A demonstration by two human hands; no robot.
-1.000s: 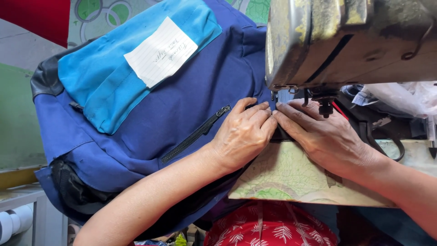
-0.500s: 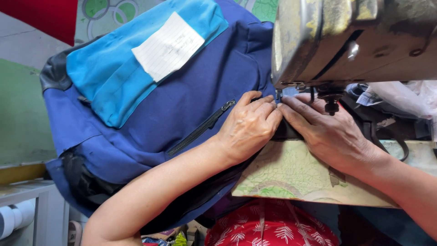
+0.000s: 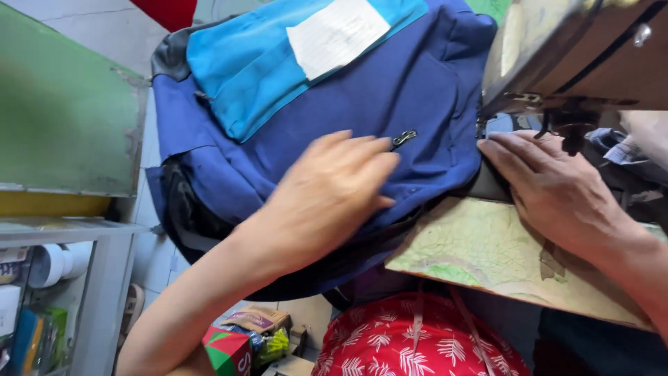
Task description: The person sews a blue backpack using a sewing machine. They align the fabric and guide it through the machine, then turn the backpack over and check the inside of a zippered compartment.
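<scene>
A person's left hand (image 3: 327,191) lies flat, fingers spread and loose, on the dark blue front panel of a backpack (image 3: 390,90) that is draped over the edge of a worn, green-mottled sewing table (image 3: 487,254); the palm presses on the fabric and grips nothing. Just beyond the fingertips sits a metal zipper pull (image 3: 404,138) at the end of a slanting pocket zip. The right hand (image 3: 553,188) rests open as well, palm down, its fingers laid on the bag's edge close under the head of a sewing machine (image 3: 584,52), whose presser foot (image 3: 567,129) hangs directly above the knuckles; whether the fingertips pinch the cloth cannot be told from this angle. The backpack's upper section is a lighter turquoise flap (image 3: 257,66) carrying a white paper label (image 3: 337,31), and a black mesh side pocket (image 3: 184,216) shows at the bag's lower left corner. The bag fills the middle of the view, between the machine on the right and a green board (image 3: 66,111) on the left. Below the table edge is red cloth with a white leaf print (image 3: 410,341). At lower left stands a grey shelf (image 3: 104,278) holding a white roll (image 3: 52,264), with small coloured packets (image 3: 243,341) on the floor nearby.
</scene>
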